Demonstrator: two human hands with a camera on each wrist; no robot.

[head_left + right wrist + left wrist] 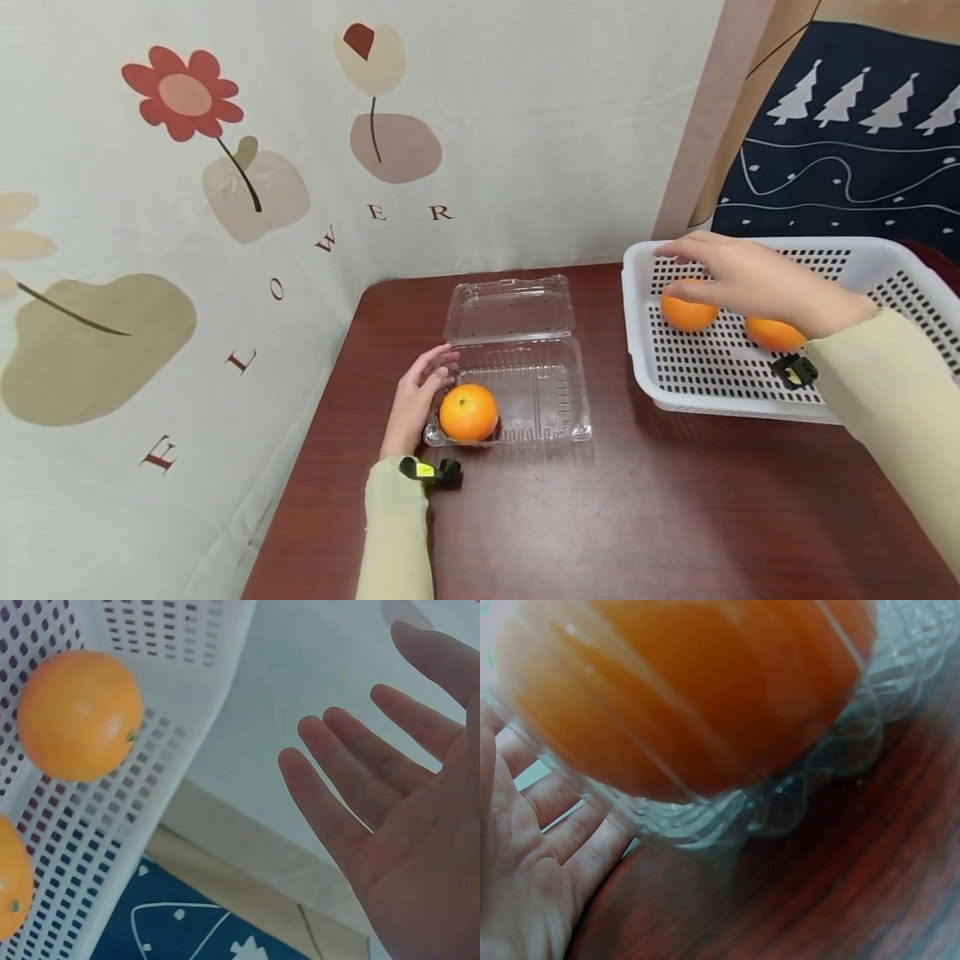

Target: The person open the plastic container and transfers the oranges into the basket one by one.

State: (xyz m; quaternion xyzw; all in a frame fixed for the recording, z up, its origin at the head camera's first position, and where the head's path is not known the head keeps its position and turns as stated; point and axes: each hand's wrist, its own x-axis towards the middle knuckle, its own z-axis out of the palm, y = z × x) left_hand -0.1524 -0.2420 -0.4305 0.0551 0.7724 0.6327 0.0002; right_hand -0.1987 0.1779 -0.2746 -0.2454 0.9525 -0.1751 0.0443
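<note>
A clear plastic clamshell box (517, 387) lies on the table with its lid folded back. One orange (468, 413) sits in the box's near left corner; through the clear wall the same orange (690, 690) fills much of the left wrist view. Along the box's left side rests my left hand (416, 404), fingers extended against the wall. My right hand (765, 279) hovers over the white basket (633, 333), holding nothing, its spread fingers (352, 769) apart from the fruit. Below it in the basket lie an orange (686, 310) and a second orange (776, 333), partly hidden by the hand.
The dark red wooden table (570, 517) meets a flower-printed wall covering (525, 167) at its back and left. A navy cloth with white trees (840, 167) hangs behind the basket. The box's lid (510, 310) lies flat towards the wall.
</note>
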